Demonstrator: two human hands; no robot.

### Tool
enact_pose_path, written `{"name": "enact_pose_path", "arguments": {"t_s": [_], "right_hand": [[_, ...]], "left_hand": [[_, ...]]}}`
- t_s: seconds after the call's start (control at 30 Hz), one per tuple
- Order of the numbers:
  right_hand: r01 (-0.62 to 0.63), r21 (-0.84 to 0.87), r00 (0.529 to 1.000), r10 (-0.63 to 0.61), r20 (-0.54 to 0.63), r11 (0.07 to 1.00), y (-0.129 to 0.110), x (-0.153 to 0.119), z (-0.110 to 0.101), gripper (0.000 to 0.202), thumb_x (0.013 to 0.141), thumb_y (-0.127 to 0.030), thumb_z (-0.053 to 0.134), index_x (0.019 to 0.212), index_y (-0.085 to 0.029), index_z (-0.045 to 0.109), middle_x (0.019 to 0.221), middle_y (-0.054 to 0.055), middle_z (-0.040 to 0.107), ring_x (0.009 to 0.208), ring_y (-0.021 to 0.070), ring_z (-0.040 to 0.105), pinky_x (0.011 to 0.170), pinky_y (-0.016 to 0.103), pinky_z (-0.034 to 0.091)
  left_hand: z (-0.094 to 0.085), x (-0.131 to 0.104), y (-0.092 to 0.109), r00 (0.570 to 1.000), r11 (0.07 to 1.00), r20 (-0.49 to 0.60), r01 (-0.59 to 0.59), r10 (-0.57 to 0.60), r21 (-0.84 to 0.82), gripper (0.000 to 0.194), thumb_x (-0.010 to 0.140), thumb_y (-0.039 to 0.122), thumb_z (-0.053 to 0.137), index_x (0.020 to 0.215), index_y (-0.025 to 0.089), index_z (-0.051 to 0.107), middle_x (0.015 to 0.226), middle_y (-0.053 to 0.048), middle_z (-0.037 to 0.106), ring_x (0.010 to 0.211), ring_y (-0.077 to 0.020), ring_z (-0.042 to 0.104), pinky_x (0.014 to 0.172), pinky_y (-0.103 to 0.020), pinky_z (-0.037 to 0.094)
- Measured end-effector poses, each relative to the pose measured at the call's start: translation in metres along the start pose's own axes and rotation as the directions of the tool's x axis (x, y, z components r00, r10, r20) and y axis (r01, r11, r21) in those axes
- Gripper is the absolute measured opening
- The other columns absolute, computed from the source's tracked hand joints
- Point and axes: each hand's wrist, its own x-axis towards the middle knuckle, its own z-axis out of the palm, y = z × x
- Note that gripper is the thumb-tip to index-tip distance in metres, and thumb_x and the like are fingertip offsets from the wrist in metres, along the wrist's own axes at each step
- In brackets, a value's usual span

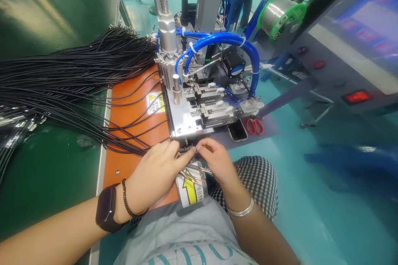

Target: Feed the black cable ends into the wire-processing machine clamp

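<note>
My left hand (158,169) is closed around several black cables (124,143) at the front edge of the machine (188,122). Stripped cable ends with thin coloured wires (194,177) stick out beneath its fingers, over a plate with a yellow arrow (190,190). Close beside it, my right hand (217,161) has thumb and forefinger pinched together by the left index fingertip. What lies in that pinch is too small to make out; it may be a wire end. Other black cables run across the orange board (137,91) into the machine's left side.
A large bundle of black cables (93,58) lies at the left. Blue air hoses (224,38) arch over the machine. Red-handled scissors (255,126) and a phone (238,131) lie to its right. A solder wire spool (276,16) and a control panel (338,66) stand farther right.
</note>
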Motion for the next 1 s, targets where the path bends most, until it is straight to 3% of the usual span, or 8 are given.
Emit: {"name": "enact_pose_path", "arguments": {"t_s": [0.3, 0.47, 0.63, 0.8, 1.0], "right_hand": [[-0.028, 0.021, 0.999, 0.027, 0.034, 0.999, 0.001, 0.003, 0.001, 0.006, 0.073, -0.023, 0.056, 0.071, -0.018, 0.055, 0.065, -0.003, 0.053, 0.061, 0.0113, 0.046, 0.058, 0.023, 0.035], [0.048, -0.040, 0.999, -0.048, 0.006, 0.998, 0.000, 0.000, -0.002, 0.014, 0.079, -0.033, 0.058, 0.077, -0.019, 0.059, 0.070, -0.001, 0.054, 0.065, 0.0132, 0.049, 0.061, 0.024, 0.038], [0.189, -0.229, 0.981, -0.192, 0.009, 0.955, -0.005, -0.005, -0.004, 0.013, 0.087, -0.029, 0.053, 0.081, -0.019, 0.058, 0.077, 0.000, 0.055, 0.070, 0.0134, 0.050, 0.065, 0.025, 0.040], [0.332, -0.415, 0.941, -0.329, 0.081, 0.847, -0.009, -0.005, -0.011, 0.006, 0.088, -0.021, 0.052, 0.089, -0.020, 0.059, 0.084, 0.001, 0.056, 0.076, 0.0147, 0.053, 0.068, 0.026, 0.043], [0.527, -0.642, 0.838, -0.468, 0.281, 0.557, -0.015, -0.005, -0.019, 0.012, 0.092, -0.021, 0.049, 0.092, -0.020, 0.061, 0.093, 0.006, 0.060, 0.092, 0.0207, 0.053, 0.083, 0.034, 0.044]], "left_hand": [[-0.005, 0.004, 0.002, 1.000, 1.000, 0.007, -0.001, 0.001, 0.002, 0.048, 0.083, 0.006, 0.047, 0.128, 0.024, 0.049, 0.085, -0.005, 0.046, 0.075, -0.0195, 0.041, 0.064, -0.032, 0.039], [-0.001, 0.001, 0.000, 0.999, 1.000, -0.049, -0.018, 0.017, -0.017, 0.045, 0.086, 0.008, 0.045, 0.128, 0.024, 0.048, 0.085, -0.005, 0.045, 0.074, -0.0188, 0.041, 0.064, -0.032, 0.039], [0.003, 0.001, -0.001, 0.998, 0.999, -0.066, -0.017, 0.014, -0.031, 0.043, 0.087, 0.009, 0.044, 0.127, 0.024, 0.048, 0.085, -0.005, 0.045, 0.073, -0.0185, 0.040, 0.063, -0.032, 0.037], [0.003, 0.001, -0.002, 0.998, 0.998, -0.064, -0.015, 0.011, -0.054, 0.041, 0.088, 0.010, 0.045, 0.126, 0.024, 0.049, 0.085, -0.004, 0.045, 0.073, -0.0183, 0.041, 0.064, -0.032, 0.037], [0.002, 0.001, -0.003, 0.999, 0.998, -0.050, -0.014, 0.011, -0.054, 0.039, 0.089, 0.014, 0.045, 0.126, 0.025, 0.048, 0.087, -0.005, 0.047, 0.075, -0.0189, 0.043, 0.065, -0.032, 0.037]]}}
